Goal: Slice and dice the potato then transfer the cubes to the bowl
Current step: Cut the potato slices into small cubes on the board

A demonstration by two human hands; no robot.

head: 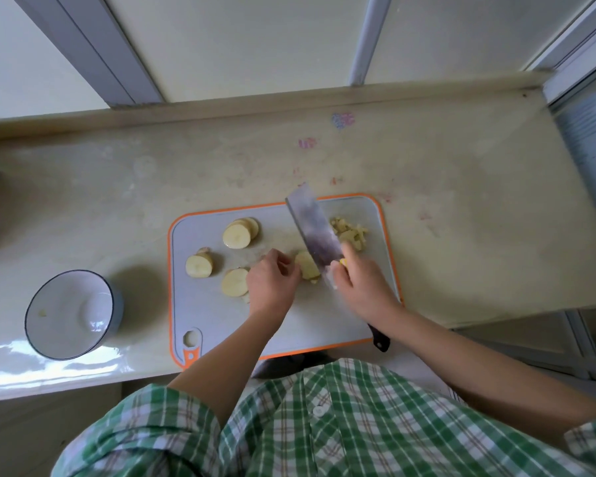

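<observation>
On the grey, orange-rimmed cutting board (221, 315) lie several round potato slices: a stack (240, 233) at the back, one (199, 265) at the left, one (234, 282) near my left hand (272, 287). My left hand holds down a cut potato piece (307, 266) with curled fingers. Right beside that piece stands the cleaver (315, 228), its blade pointing away, gripped at the handle by my right hand (362, 287). A pile of diced potato (350, 232) lies to the right of the blade. The white bowl (68, 315) stands left of the board.
The board lies on a pale counter (461, 218) with faint pink stains behind it. A window sill and frames run along the back. The counter's front edge is close to my checked shirt. A small scrap lies inside the bowl.
</observation>
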